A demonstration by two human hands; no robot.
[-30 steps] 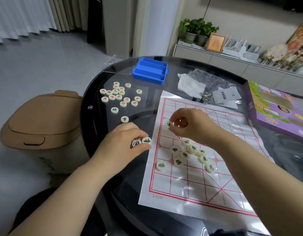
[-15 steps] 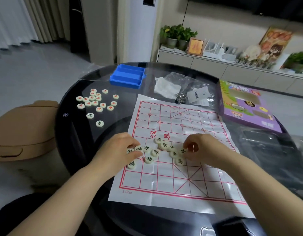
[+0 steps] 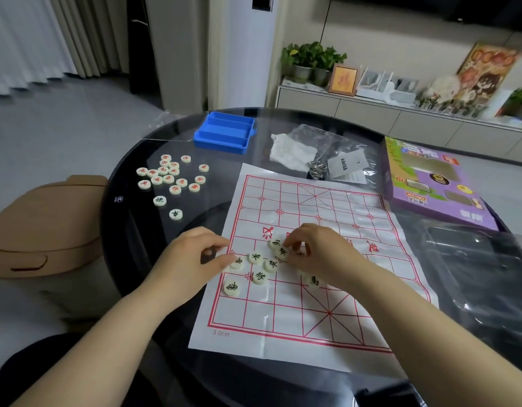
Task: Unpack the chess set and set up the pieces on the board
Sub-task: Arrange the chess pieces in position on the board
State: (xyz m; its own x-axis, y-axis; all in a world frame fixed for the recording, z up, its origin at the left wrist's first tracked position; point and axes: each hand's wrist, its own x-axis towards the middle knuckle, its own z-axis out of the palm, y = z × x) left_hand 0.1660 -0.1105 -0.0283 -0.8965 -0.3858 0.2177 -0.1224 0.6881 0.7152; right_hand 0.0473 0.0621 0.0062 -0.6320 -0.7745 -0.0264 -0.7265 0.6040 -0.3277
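Blue compartment tray (image 3: pixel 224 133), clear bag (image 3: pixel 315 133) holding white paper (image 3: pixel 289 154), left grip (image 3: pixel 192 257) pinching edge piece (image 3: pixel 237 263), right grip (image 3: pixel 321 254) pinching middle piece (image 3: pixel 281 251)

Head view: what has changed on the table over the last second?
The left hand carried its two black-marked pieces from the table onto the board, joining the cluster; whether its grip holds one now is unclear. The right hand moved in over the same cluster. The red-marked pile, two stray pieces and blue tray stayed put.
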